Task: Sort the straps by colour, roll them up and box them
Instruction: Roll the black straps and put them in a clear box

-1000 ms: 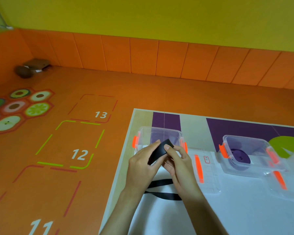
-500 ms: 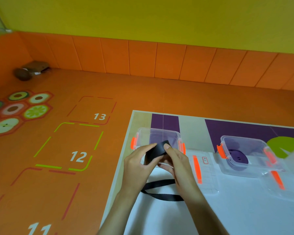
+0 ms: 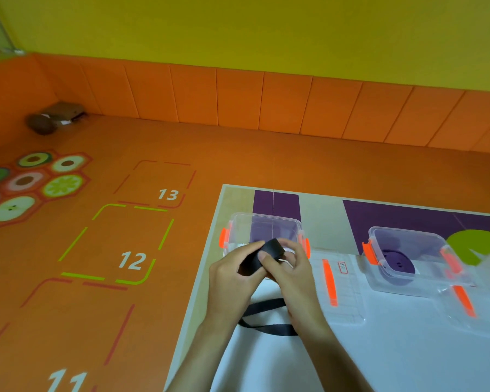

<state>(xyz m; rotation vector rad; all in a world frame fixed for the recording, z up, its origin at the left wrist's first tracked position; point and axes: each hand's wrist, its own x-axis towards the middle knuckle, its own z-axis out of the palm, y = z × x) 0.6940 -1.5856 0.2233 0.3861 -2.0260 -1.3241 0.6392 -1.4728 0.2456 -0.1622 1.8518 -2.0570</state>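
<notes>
Black strap, pinched by both hands, slants apparently up-right.

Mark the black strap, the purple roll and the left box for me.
black strap [image 3: 266, 254]: head view, on the raised stretch being wound.
purple roll [image 3: 398, 264]: head view, on its flat top face.
left box [image 3: 264, 215]: head view, on its far rim.

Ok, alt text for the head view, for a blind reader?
The left hand and right hand hold a partly rolled black strap, its tail trailing on the table. Beyond, the clear box on the right holds a purple roll.
</notes>
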